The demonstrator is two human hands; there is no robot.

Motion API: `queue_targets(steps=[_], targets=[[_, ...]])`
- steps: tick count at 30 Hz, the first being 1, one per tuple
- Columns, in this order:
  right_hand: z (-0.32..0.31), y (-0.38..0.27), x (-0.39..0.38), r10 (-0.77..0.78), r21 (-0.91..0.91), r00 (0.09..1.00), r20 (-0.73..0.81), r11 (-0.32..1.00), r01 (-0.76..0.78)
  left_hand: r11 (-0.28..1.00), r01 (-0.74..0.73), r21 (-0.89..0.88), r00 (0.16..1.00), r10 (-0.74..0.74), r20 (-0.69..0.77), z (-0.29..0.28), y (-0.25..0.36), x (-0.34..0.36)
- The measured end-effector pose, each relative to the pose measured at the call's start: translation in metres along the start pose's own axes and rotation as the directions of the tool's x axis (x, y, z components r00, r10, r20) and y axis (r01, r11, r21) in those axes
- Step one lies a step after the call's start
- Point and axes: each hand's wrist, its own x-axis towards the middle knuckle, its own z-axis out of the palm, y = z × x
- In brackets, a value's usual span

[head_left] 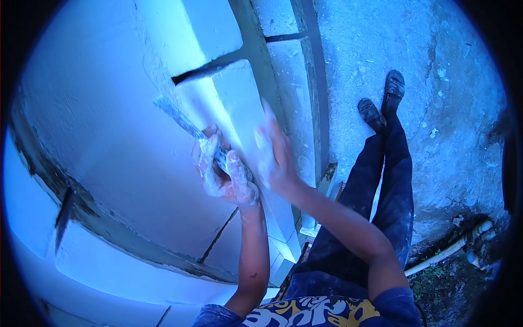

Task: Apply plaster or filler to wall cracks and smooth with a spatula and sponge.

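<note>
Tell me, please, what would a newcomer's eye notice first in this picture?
Probably the left hand, smeared white near the centre, gripping a narrow tool that points to the upper left. Just right of it, the blurred right hand is at the side of a pale block. Dark sandals stand out on the floor, upper right.

left fingers (237,170): gripping flat tool (178,116) | right fingers (265,148): at white block (239,92)
</note>
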Motion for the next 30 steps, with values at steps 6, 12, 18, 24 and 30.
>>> queue_targets(steps=[6,12,18,24,30], targets=[[0.005,-0.033,0.070,0.068,0.138,0.997,-0.031,0.988,-0.063,1.000,0.000,0.021,1.000,-0.001,0.005,0.002,0.005,0.002],[0.006,-0.020,0.051,-0.082,-0.030,0.995,-0.051,0.996,0.081,0.990,-0.045,0.132,0.999,0.042,0.025,-0.003,0.008,0.001],[0.004,-0.035,0.037,0.133,0.064,0.991,-0.014,0.989,-0.131,0.990,-0.027,0.139,1.000,0.024,0.020,-0.005,0.009,0.000],[0.009,0.001,0.016,-0.139,-0.209,0.990,-0.035,0.969,0.128,0.991,-0.037,0.126,0.999,0.039,-0.019,-0.005,0.005,-0.002],[0.002,-0.031,0.031,0.149,0.016,0.989,-0.010,0.989,-0.149,0.995,-0.043,0.090,0.998,0.046,-0.033,0.001,0.003,0.002]])
